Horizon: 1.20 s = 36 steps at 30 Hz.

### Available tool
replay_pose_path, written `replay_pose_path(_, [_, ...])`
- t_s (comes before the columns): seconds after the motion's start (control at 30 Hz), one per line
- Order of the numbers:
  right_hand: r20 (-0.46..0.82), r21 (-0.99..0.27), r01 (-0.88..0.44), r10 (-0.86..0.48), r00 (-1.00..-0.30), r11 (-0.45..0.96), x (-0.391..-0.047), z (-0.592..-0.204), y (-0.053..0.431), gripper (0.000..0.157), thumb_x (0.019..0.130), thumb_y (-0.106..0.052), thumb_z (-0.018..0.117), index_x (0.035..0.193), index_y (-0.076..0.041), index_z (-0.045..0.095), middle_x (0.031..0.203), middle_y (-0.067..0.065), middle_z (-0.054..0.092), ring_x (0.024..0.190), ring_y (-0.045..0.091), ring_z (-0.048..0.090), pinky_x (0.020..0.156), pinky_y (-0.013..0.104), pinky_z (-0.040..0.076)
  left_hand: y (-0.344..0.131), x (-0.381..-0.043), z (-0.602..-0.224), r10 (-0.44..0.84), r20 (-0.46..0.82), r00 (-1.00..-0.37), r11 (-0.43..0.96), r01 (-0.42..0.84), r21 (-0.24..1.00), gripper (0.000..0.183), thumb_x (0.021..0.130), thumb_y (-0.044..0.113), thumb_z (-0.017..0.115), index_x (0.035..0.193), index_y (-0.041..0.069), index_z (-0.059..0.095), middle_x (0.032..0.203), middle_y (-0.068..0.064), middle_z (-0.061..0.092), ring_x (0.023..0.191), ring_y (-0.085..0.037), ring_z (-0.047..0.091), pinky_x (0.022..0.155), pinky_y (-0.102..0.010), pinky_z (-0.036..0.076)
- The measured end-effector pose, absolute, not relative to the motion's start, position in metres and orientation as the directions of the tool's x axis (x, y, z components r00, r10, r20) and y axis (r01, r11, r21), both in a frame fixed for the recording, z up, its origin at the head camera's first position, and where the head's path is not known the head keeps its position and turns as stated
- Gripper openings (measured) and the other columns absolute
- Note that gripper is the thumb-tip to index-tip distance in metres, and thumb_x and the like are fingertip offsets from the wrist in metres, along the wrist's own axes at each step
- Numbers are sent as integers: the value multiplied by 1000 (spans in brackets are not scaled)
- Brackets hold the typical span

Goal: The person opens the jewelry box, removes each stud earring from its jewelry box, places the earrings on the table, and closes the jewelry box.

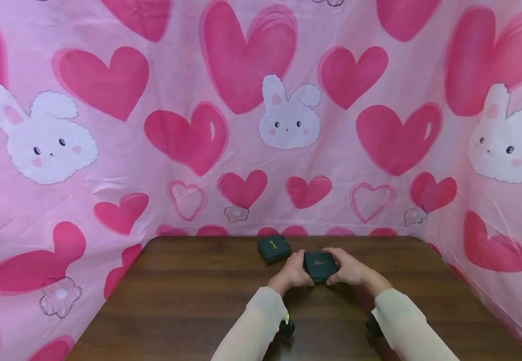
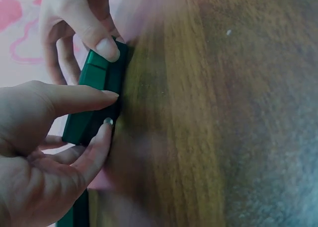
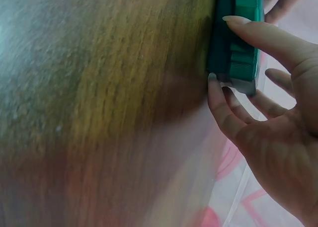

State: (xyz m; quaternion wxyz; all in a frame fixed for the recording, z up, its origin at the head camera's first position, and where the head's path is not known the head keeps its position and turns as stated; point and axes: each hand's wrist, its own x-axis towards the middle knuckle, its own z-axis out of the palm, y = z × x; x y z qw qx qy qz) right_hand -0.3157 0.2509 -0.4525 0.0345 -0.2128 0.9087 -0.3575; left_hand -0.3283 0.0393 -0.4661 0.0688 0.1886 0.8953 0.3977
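Observation:
A small dark green jewelry box (image 1: 319, 266) with gold lettering on its lid sits on the brown table, held between both hands. My left hand (image 1: 293, 271) grips its left side, thumb at the front. On the opposite side my right hand (image 1: 350, 269) holds it the same way. The left wrist view shows the left thumb lying against the front face of the green box (image 2: 94, 78). In the right wrist view the right thumb presses that face, while the fingers curl around the end of the box (image 3: 242, 70). The far side is hidden.
A second dark green box (image 1: 273, 249) with a gold mark lies just left of the left hand, turned at an angle. The wood-grain table (image 1: 189, 291) ends at a pink cloth backdrop (image 1: 252, 225) with hearts and rabbits, which also runs along both sides.

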Motion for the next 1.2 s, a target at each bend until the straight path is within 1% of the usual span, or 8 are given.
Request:
replay_pose_path(0.1, [97,-666,-363,-406,-909,652,-314,-452,252,89,69,-9,93,144,5,47,131,26,51,109,38,54,98,61,45,39,-329,-465,400,14,-916,610,277,743,96,70,5,92,149,-1,39,133,-17,55,113,-28,53,102,-45,48])
replay_pose_path(0.33, [95,-662,-358,-400,-911,658,-309,-450,253,89,70,-12,94,145,1,48,133,24,51,106,35,55,96,60,46,31,-325,-460,424,18,-905,575,285,767,89,67,2,94,141,-1,45,122,-14,59,105,-26,57,101,-45,49])
replay_pose_path(0.43, [89,-670,-347,-392,-915,656,-307,-448,251,87,70,-13,94,145,-2,49,137,23,49,108,34,54,97,61,46,28,-322,-457,432,25,-902,559,289,777,89,66,1,95,140,-1,46,119,-13,61,101,-24,59,100,-43,50])
replay_pose_path(0.57, [103,-664,-359,-396,-913,656,-304,-443,249,86,69,-14,94,143,-3,51,139,23,48,108,34,55,97,59,47,23,-320,-453,450,46,-892,546,315,776,90,65,2,95,140,-3,46,115,-13,63,94,-22,61,95,-38,52])
replay_pose_path(0.73, [133,-636,-399,-415,-900,661,-302,-437,246,86,69,-16,95,142,-1,51,131,20,52,103,30,55,92,52,50,17,-318,-447,472,62,-879,534,341,774,89,66,2,95,141,-3,46,111,-12,64,91,-20,63,90,-34,54])
replay_pose_path(0.83, [160,-613,-430,-429,-889,663,-301,-434,244,86,69,-17,95,141,1,51,128,21,53,101,29,56,89,49,51,13,-318,-445,485,64,-872,532,352,770,89,67,3,95,141,-3,46,109,-11,64,89,-18,62,88,-33,54])
replay_pose_path(1.07, [207,-544,-477,-441,-874,690,-292,-429,237,88,67,-20,95,138,9,52,130,23,55,109,32,57,92,46,50,8,-316,-442,505,68,-860,527,370,765,93,68,2,95,144,-5,43,107,-9,61,83,-14,60,84,-28,54])
replay_pose_path(1.2, [200,-536,-474,-440,-876,699,-286,-428,234,87,68,-21,95,137,11,52,129,22,55,108,31,58,91,45,51,5,-313,-440,514,53,-856,522,361,773,92,68,2,94,145,-4,43,108,-9,60,85,-15,61,86,-29,55])
